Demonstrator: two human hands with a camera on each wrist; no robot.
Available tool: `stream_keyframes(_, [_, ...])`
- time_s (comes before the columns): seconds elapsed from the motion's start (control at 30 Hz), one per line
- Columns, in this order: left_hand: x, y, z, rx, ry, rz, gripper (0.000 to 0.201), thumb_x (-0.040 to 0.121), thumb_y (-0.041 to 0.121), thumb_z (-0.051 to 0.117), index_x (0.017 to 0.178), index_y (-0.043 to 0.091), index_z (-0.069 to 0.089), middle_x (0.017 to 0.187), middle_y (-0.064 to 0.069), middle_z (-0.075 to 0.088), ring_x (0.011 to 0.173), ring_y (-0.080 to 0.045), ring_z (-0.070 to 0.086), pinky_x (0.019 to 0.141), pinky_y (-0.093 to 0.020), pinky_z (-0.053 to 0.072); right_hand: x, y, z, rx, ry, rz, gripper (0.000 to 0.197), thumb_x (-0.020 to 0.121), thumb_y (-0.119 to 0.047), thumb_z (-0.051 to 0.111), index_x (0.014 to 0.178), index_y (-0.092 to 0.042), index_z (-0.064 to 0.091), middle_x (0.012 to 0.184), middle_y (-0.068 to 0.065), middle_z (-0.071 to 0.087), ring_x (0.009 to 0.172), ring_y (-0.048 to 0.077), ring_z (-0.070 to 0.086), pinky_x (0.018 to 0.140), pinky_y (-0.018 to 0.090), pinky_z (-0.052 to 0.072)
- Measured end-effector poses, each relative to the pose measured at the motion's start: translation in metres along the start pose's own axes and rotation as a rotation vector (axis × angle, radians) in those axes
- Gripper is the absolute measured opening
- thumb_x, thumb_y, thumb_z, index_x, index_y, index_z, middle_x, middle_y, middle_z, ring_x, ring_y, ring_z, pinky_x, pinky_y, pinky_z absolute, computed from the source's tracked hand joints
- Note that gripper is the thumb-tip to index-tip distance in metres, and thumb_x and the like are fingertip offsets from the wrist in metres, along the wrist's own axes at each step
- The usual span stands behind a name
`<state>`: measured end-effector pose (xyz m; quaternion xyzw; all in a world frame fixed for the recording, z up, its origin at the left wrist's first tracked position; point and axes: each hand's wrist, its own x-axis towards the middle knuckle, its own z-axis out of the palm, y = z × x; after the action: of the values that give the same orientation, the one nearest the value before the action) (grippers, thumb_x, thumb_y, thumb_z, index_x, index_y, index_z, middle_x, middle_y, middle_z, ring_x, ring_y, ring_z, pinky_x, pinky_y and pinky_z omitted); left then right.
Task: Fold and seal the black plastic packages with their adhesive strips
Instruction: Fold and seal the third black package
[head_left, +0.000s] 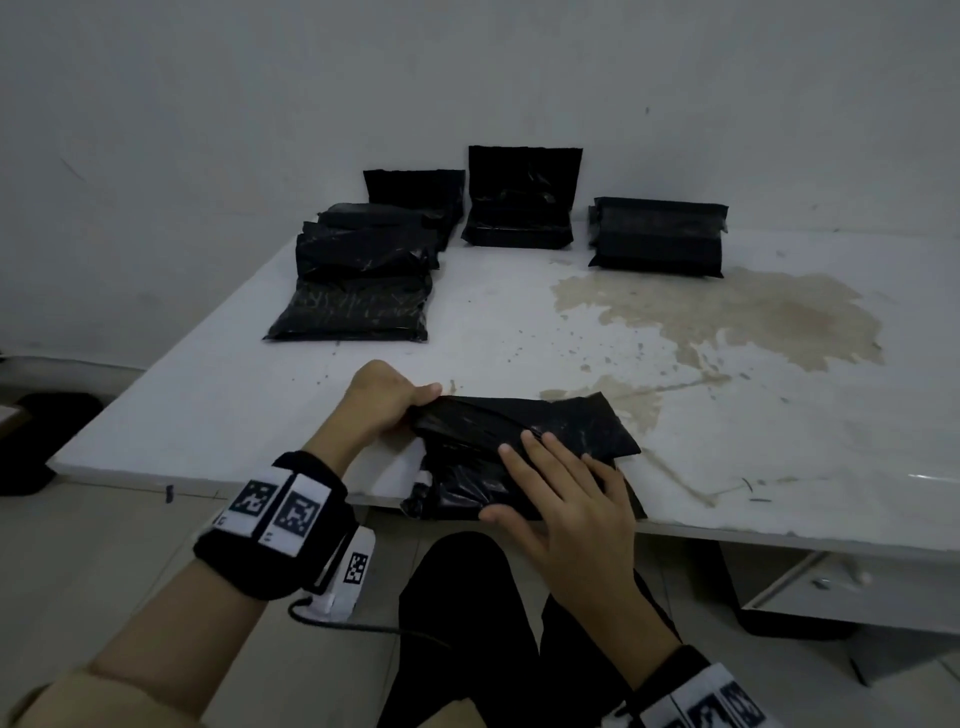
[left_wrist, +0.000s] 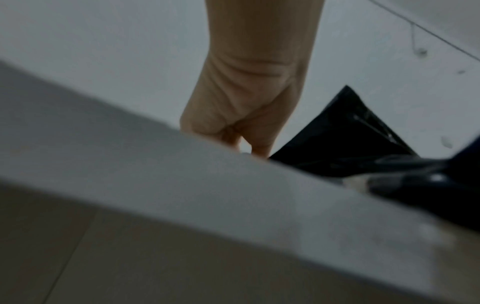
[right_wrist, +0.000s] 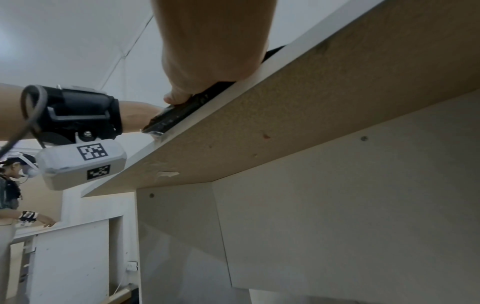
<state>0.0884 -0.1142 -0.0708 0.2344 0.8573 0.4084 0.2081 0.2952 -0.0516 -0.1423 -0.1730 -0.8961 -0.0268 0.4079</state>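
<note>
A black plastic package (head_left: 524, 457) lies at the table's near edge, its upper flap (head_left: 587, 426) partly folded over toward me. My left hand (head_left: 384, 397) pinches the flap's left corner with curled fingers. My right hand (head_left: 561, 493) lies flat on the package body, fingers straight, pressing it down. In the left wrist view the left hand (left_wrist: 246, 115) reaches down beside the raised black flap (left_wrist: 342, 135). From below, the right wrist view shows the right hand (right_wrist: 207, 67) on the package edge (right_wrist: 176, 117) at the table rim.
Several black packages lie at the back: a stack at the left (head_left: 358, 275), one leaning on the wall (head_left: 522, 197), one at the right (head_left: 657, 236). The white table (head_left: 519, 322) has a brown stain (head_left: 727, 312). Another person (right_wrist: 10, 185) stands in the background.
</note>
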Motion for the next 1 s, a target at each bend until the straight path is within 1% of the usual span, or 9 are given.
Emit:
stream_keyframes(0.1, [-0.004, 0.000, 0.000, 0.008, 0.023, 0.025, 0.048, 0.084, 0.026, 0.068, 0.052, 0.007, 0.037, 0.050, -0.007, 0.033, 0.046, -0.020, 0.033, 0.049, -0.027, 0.026, -0.001, 0.000, 0.002, -0.015, 0.031, -0.006, 0.048, 0.091, -0.058, 0.041, 0.109, -0.025, 0.069, 0.117, 0.000, 0.066, 0.112, 0.015, 0.061, 0.090, 0.032, 0.042])
stream_keyframes(0.17, [-0.014, 0.002, -0.002, 0.107, 0.108, 0.152, 0.031, 0.091, 0.028, 0.058, 0.071, 0.005, 0.054, 0.068, -0.011, 0.048, 0.065, -0.023, 0.048, 0.062, -0.028, 0.035, -0.002, -0.001, 0.002, -0.018, 0.042, 0.001, 0.046, 0.091, -0.057, 0.042, 0.108, -0.025, 0.070, 0.115, 0.000, 0.067, 0.111, 0.016, 0.061, 0.089, 0.033, 0.042])
stream_keyframes(0.27, [-0.052, 0.005, -0.002, 0.227, 0.264, 0.617, 0.032, 0.097, 0.032, 0.044, 0.118, 0.013, 0.059, 0.114, 0.000, 0.054, 0.107, -0.013, 0.047, 0.096, -0.030, 0.035, 0.000, -0.004, 0.003, -0.006, 0.061, 0.017, 0.045, 0.091, -0.057, 0.042, 0.107, -0.025, 0.070, 0.114, 0.001, 0.068, 0.111, 0.017, 0.062, 0.088, 0.034, 0.041])
stream_keyframes(0.37, [-0.088, -0.010, 0.009, 0.370, 0.037, 0.971, 0.039, 0.093, 0.033, 0.041, 0.117, 0.012, 0.063, 0.111, 0.004, 0.062, 0.103, -0.004, 0.049, 0.091, -0.012, 0.033, 0.001, -0.005, 0.004, 0.006, 0.085, 0.026, 0.046, 0.091, -0.056, 0.042, 0.107, -0.023, 0.071, 0.114, 0.001, 0.068, 0.110, 0.018, 0.062, 0.089, 0.034, 0.041])
stream_keyframes(0.5, [-0.087, -0.050, 0.021, 0.389, 0.160, 1.064, 0.029, 0.086, 0.022, 0.051, 0.101, 0.008, 0.072, 0.101, -0.002, 0.071, 0.093, -0.007, 0.059, 0.085, -0.017, 0.047, -0.002, -0.002, 0.005, 0.040, 0.145, -0.009, 0.045, 0.090, -0.053, 0.047, 0.100, -0.017, 0.073, 0.110, 0.000, 0.069, 0.109, 0.016, 0.062, 0.090, 0.032, 0.041])
stream_keyframes(0.67, [-0.084, -0.064, 0.029, 0.377, 0.284, 1.140, 0.027, 0.091, 0.018, 0.049, 0.094, 0.006, 0.073, 0.098, -0.005, 0.072, 0.086, -0.015, 0.066, 0.081, -0.021, 0.051, -0.008, 0.001, 0.010, 0.066, 0.247, -0.061, 0.033, 0.087, -0.045, 0.059, 0.093, -0.017, 0.075, 0.105, -0.001, 0.071, 0.108, 0.013, 0.061, 0.089, 0.031, 0.044])
stream_keyframes(0.8, [-0.091, -0.047, 0.034, 0.394, 0.372, 1.003, 0.029, 0.090, 0.020, 0.045, 0.101, 0.007, 0.069, 0.094, -0.004, 0.067, 0.082, -0.014, 0.057, 0.071, -0.023, 0.045, -0.007, -0.004, 0.010, 0.076, 0.227, -0.021, 0.034, 0.089, -0.044, 0.056, 0.094, -0.017, 0.075, 0.105, 0.000, 0.070, 0.106, 0.014, 0.063, 0.090, 0.031, 0.042])
stream_keyframes(0.87, [-0.098, -0.034, 0.041, 0.526, 0.423, 0.965, 0.037, 0.091, 0.030, 0.041, 0.113, 0.011, 0.064, 0.100, -0.004, 0.063, 0.088, -0.016, 0.051, 0.076, -0.027, 0.036, -0.007, -0.008, 0.007, 0.083, 0.168, 0.006, 0.035, 0.092, -0.041, 0.051, 0.098, -0.015, 0.074, 0.108, 0.001, 0.070, 0.108, 0.016, 0.062, 0.092, 0.031, 0.040])
stream_keyframes(1.0, [-0.100, -0.032, 0.057, 0.489, 0.369, 1.147, 0.042, 0.097, 0.038, 0.037, 0.113, 0.011, 0.065, 0.097, -0.005, 0.064, 0.089, -0.016, 0.052, 0.080, -0.030, 0.036, -0.007, -0.003, -0.013, 0.407, 0.183, 0.086, 0.028, 0.085, -0.020, 0.056, 0.109, -0.011, 0.067, 0.121, 0.007, 0.062, 0.121, 0.020, 0.051, 0.100, 0.029, 0.038])
